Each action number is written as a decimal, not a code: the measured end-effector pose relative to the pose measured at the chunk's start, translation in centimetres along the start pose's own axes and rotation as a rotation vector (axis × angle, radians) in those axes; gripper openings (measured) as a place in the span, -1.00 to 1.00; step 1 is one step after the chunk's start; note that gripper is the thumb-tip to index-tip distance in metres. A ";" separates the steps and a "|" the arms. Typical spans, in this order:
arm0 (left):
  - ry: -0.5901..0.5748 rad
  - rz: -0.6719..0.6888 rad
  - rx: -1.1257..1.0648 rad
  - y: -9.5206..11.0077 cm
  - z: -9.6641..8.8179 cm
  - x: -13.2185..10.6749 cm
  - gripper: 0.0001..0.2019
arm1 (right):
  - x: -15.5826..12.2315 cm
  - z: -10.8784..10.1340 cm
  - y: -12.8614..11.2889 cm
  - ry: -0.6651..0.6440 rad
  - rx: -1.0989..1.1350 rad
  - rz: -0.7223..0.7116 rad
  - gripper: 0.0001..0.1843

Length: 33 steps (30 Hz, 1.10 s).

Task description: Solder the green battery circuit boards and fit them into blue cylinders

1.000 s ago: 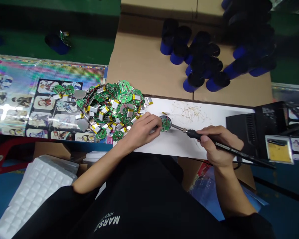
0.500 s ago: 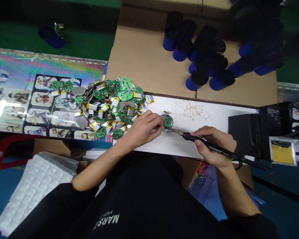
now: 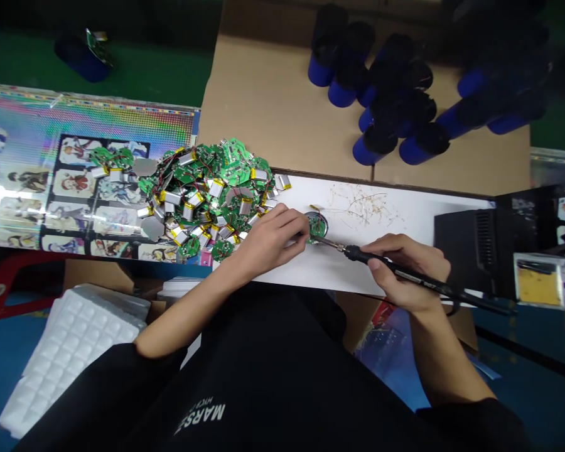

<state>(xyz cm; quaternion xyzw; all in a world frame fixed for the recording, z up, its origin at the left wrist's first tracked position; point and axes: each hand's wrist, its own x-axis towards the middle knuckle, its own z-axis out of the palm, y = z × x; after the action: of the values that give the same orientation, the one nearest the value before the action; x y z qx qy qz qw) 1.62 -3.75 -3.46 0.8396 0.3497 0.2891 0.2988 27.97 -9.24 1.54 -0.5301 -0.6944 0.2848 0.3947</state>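
Note:
My right hand (image 3: 407,271) is closed around a black soldering iron (image 3: 395,269), whose metal tip points left to a green circuit board (image 3: 317,225). That board sits in a round, dark-rimmed part on the white work surface (image 3: 287,270). Pinched at the board's left edge, my left hand (image 3: 280,237) has its fingers pressed together; what they hold is hidden behind them. Just left of this hand lies a pile of green circuit boards (image 3: 235,164) with silver battery cells and thin red wires.
Several blue-and-black cylinders (image 3: 374,143) stand on cardboard (image 3: 263,94) at the back. Wire scraps (image 3: 362,204) lie behind the board. To the right are a black soldering station (image 3: 466,245) and a yellow sponge (image 3: 539,284) in a tray. Shiny printed sheets (image 3: 23,188) cover the left side.
The view has shifted slightly. Both hands keep nearly the same places, with the soldering iron's tip still at the circuit board.

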 end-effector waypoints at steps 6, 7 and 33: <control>0.006 0.028 0.032 -0.1 -0.1 0.0 -0.90 | 0.2 -0.1 -0.2 0.003 -0.068 0.008 -0.96; 0.008 0.033 0.039 -0.1 -0.1 0.0 -0.90 | 0.2 -0.2 -0.1 0.008 -0.071 -0.008 -0.96; 0.021 0.077 0.079 -0.2 -0.2 -0.2 -0.90 | 0.4 8.4 1.0 0.144 -0.144 -0.213 -0.71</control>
<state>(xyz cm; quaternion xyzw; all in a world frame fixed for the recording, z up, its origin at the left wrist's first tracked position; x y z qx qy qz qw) 1.22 -3.73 -3.52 0.8604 0.3315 0.2952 0.2504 21.31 -8.35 -3.63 -0.4993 -0.7351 0.1520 0.4327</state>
